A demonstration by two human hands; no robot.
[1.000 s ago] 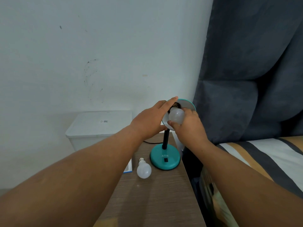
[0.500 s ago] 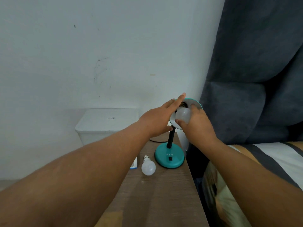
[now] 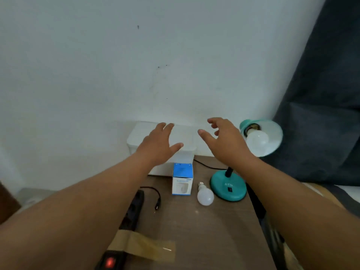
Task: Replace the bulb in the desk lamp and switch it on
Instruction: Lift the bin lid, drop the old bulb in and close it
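Bulb (image 3: 258,142) sits screwed into the teal lamp shade (image 3: 272,133), its long axis tilted, frosted globe pointing down toward the viewer, unlit. Round teal base (image 3: 228,189) on the wood-grain table (image 3: 214,230) reads "ATN" above a black switch. A second frosted bulb (image 3: 204,195) lies beside it, metal cap pointing away, next to a blue-and-white box (image 3: 182,179). Left hand (image 3: 158,146) and right hand (image 3: 227,141) hover apart with loosely spread fingers, holding nothing.
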